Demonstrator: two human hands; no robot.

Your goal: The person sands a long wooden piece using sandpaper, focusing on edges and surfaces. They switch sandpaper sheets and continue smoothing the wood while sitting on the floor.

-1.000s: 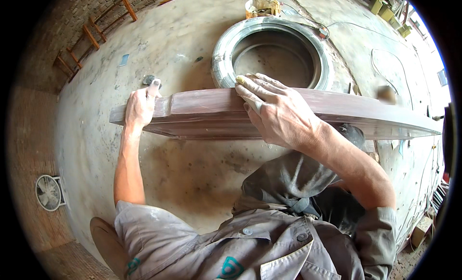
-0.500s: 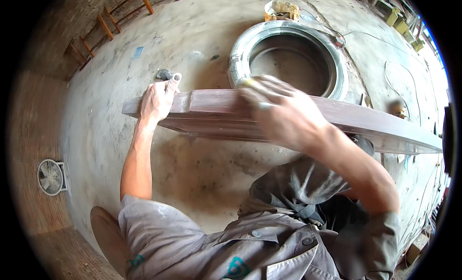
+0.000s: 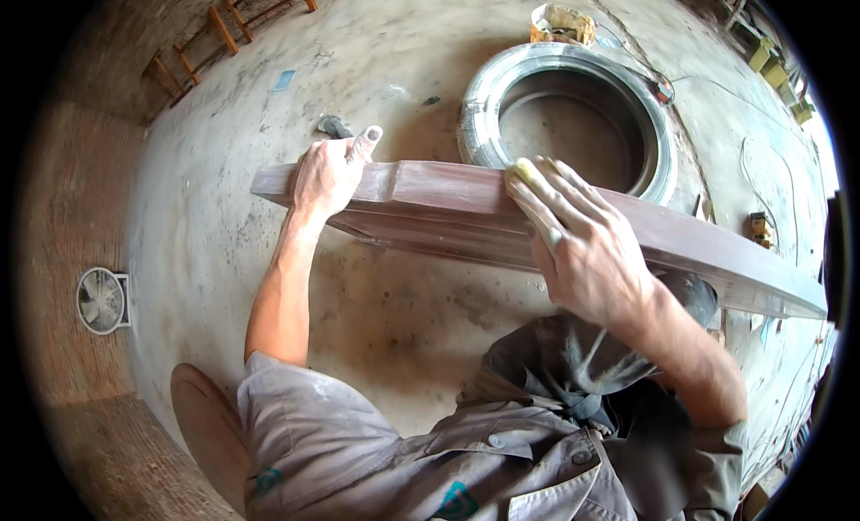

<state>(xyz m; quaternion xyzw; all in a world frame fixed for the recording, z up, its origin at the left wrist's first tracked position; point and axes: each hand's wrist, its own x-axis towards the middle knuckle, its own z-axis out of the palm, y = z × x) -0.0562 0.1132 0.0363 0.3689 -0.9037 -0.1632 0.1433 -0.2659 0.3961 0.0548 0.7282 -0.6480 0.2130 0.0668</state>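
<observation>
Board (image 3: 457, 188) runs crosswise beneath both hands (image 3: 327, 179) (image 3: 598, 252), reaching out past each.

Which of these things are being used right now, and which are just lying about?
In use:
- reddish-brown board, held by left hand
- right hand, on the board
- pale scrap, partly hidden beneath it

Apparently just lying about:
- tyre
- bucket
- blue scrap

text: none readable | teal emblems (image 3: 458, 500): grey shirt (image 3: 327, 436)
</observation>
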